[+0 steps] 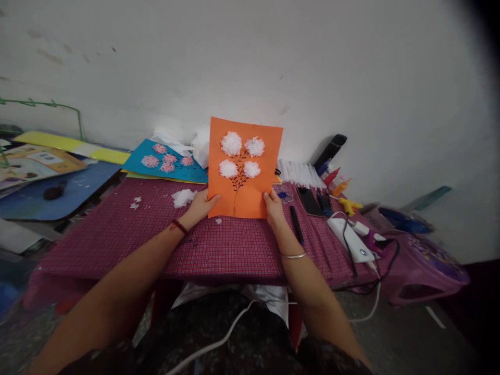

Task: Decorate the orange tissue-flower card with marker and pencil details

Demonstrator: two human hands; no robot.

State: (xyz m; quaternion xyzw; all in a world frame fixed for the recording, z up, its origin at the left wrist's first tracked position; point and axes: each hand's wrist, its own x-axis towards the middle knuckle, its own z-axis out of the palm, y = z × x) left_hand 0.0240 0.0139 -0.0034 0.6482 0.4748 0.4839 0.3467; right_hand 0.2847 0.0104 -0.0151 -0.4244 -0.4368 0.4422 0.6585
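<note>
Sheet between left grip and right grip.

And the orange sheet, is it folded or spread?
Spread: no fold shows across the orange sheet, held by left hand and right hand.

Into view comes the table, dressed in red checks and well filled. White scraps are strewn over its left side, and crumpled white paper is spotted nearer the middle. Over to the right, space is taken by a black pen, a dark phone and a white electrical box.
</note>
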